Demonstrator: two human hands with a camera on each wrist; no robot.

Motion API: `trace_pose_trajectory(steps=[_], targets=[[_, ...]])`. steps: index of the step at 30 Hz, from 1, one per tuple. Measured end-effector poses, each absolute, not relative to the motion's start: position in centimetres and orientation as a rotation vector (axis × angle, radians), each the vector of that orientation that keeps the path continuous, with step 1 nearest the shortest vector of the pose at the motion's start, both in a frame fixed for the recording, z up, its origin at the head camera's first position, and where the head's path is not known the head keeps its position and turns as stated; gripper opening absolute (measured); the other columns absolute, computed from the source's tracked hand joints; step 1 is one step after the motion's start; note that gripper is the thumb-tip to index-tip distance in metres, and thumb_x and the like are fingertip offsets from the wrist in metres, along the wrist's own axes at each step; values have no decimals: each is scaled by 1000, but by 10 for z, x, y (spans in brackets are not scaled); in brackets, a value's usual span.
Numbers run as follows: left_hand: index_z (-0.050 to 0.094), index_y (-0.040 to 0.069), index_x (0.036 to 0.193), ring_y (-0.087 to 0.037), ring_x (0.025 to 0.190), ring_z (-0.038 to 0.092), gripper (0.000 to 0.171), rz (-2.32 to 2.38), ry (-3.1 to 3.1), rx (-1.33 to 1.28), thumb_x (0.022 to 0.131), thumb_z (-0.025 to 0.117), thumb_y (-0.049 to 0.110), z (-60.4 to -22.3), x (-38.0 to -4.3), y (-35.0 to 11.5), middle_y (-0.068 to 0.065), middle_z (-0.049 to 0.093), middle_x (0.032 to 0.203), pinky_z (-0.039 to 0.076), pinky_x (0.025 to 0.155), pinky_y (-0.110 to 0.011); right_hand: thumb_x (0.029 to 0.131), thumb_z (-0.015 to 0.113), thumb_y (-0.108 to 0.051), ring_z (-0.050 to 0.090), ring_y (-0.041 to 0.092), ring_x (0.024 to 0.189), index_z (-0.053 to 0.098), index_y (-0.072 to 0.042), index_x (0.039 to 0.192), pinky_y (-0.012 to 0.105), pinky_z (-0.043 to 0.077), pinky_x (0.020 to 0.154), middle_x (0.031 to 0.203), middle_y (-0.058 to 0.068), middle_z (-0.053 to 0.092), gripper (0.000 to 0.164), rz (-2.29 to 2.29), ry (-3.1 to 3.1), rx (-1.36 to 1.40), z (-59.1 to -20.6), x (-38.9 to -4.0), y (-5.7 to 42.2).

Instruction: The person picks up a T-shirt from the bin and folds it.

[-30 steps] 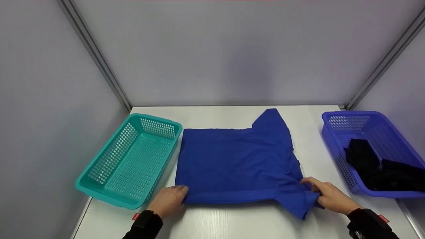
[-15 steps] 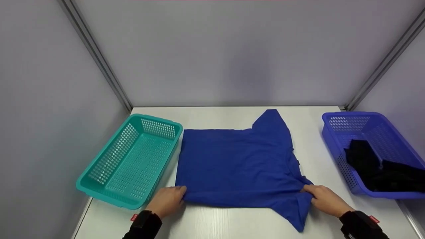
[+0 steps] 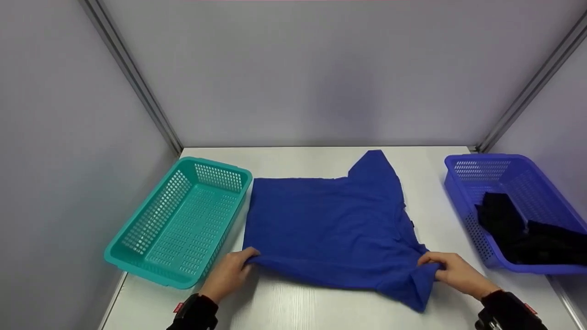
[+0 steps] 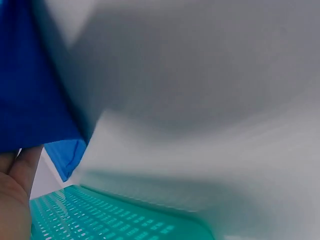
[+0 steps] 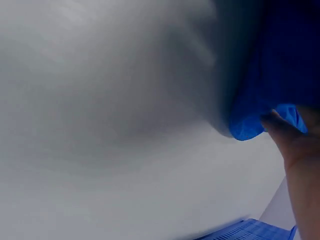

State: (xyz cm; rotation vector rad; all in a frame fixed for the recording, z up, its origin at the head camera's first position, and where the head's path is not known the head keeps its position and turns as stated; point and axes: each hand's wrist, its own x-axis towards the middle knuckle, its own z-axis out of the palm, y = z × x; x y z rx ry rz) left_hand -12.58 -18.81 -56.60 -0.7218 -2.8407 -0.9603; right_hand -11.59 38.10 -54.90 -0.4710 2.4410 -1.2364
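Note:
A blue T-shirt (image 3: 321,220) lies spread on the white table, its hem toward the left and one sleeve pointing to the back. My left hand (image 3: 231,275) pinches its near left corner, which is raised off the table. At the near right, my right hand (image 3: 458,274) pinches the shirt by the shoulder, and the near sleeve hangs folded beside the fingers. In the left wrist view, cloth (image 4: 35,85) drapes over the thumb side of the hand. The right wrist view shows thumb and cloth (image 5: 247,120) together; most fingertips are hidden there.
Left of the shirt stands a teal basket (image 3: 245,176), close to the hem. A purple-blue basket (image 3: 451,183) holding black cloth (image 3: 500,215) is at the right. Pale panels (image 3: 321,73) wall the table at the back and sides.
My left hand has risen a little, lifting the near left corner of the T-shirt. The right hand dipped nearer and left, then moved back right, swinging the near sleeve with it.

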Motion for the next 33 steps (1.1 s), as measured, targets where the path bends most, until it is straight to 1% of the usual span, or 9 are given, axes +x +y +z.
trace_pose_trajectory(steps=[2, 5, 10, 15, 18, 22, 25, 30, 33], targets=[[72, 8, 110, -16, 87, 73, 19, -1072, -2781, -662, 94, 70, -3, -564, -127, -188, -7, 78, 102, 60, 77, -38, 94, 58, 3, 60, -3, 107, 72, -2, 125, 23, 55, 83, 131, 23, 66, 34, -1386, 2369, -361, -541, -117, 383], [73, 9, 112, -6, 78, 63, 15, -1250, -2709, -552, 99, 67, 3, -561, -128, -189, -3, 77, 102, 56, 72, -30, 100, 55, 0, 61, -2, 117, 67, 3, 134, 24, 56, 89, 139, 21, 63, 36, -1515, 2257, -316, -529, -119, 390], [73, 12, 111, -9, 82, 62, 13, -1479, -2678, -376, 103, 64, 9, -556, -127, -192, -1, 75, 102, 53, 73, -26, 104, 50, -2, 64, 9, 121, 66, 7, 132, 28, 51, 95, 130, 7, 72, 34, -1585, 2070, -395, -516, -123, 403], [74, 11, 111, -10, 87, 63, 13, -1567, -2661, -292, 103, 65, 10, -552, -125, -192, -3, 74, 102, 53, 75, -26, 106, 38, 4, 64, 16, 123, 60, 10, 137, 29, 50, 100, 134, 7, 70, 39, -1762, 1797, -467, -507, -122, 415], [74, 10, 112, -10, 83, 60, 13, -1598, -2655, -245, 103, 64, 9, -550, -125, -192, -5, 72, 97, 51, 73, -25, 107, 28, 7, 65, 20, 124, 63, 5, 136, 31, 50, 103, 133, 9, 70, 46, -1951, 1594, -480, -503, -120, 419], [74, 11, 113, -12, 83, 58, 14, -1653, -2637, -135, 104, 63, 10, -549, -125, -191, -4, 70, 96, 50, 73, -25, 107, 21, 5, 68, 20, 109, 67, -4, 125, 33, 52, 98, 118, 6, 73, 50, -2109, 1438, -425, -499, -118, 421], [73, 10, 113, -13, 85, 59, 13, -1659, -2623, -104, 104, 63, 12, -550, -125, -190, -2, 70, 97, 52, 74, -26, 107, 22, 3, 68, 16, 99, 66, -7, 120, 32, 52, 93, 108, 2, 72, 47, -2093, 1491, -388, -499, -117, 421], [73, 9, 111, -12, 80, 58, 12, -1614, -2644, -114, 104, 64, 13, -552, -127, -186, -2, 69, 91, 50, 71, -26, 107, 26, 4, 68, 13, 101, 66, -9, 121, 31, 53, 92, 112, 0, 73, 44, -2039, 1564, -428, -506, -117, 416], [73, 10, 110, -13, 77, 55, 12, -1592, -2681, -59, 104, 63, 13, -554, -132, -183, -1, 66, 87, 48, 69, -27, 110, 33, 2, 69, 10, 95, 66, -12, 119, 27, 55, 87, 109, -2, 75, 38, -2079, 1640, -382, -511, -117, 411]])
